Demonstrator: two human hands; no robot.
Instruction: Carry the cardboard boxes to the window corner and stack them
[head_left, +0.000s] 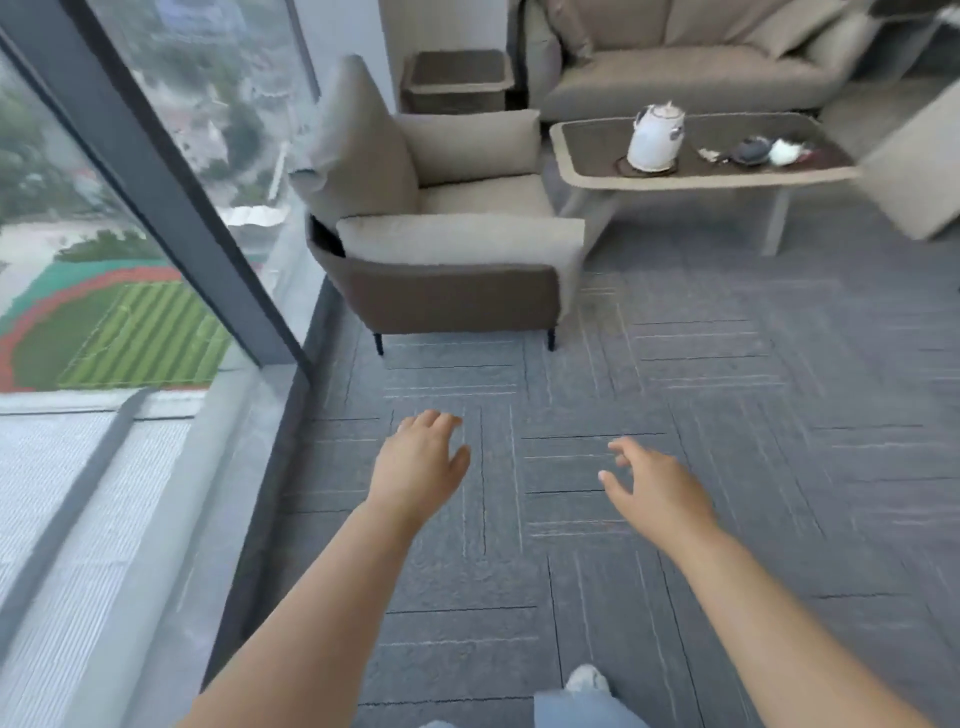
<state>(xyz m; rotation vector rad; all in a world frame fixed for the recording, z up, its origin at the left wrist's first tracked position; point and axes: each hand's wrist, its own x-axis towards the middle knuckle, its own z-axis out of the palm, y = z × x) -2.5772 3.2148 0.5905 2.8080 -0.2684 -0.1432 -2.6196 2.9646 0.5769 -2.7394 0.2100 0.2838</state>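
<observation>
Left hand (421, 467) and right hand (657, 488): both empty, fingers spread, over grey patterned carpet (727, 415). Beige upholstered armchair (441, 218) beside floor-to-ceiling window (104, 234).

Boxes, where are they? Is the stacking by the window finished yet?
Nothing looks done: no cardboard box shows anywhere in this view, not on the carpet beside the window nor near the armchair. The left hand and right hand are both open and empty, stretched forward. Whether any boxes are stacked out of view cannot be told.
</observation>
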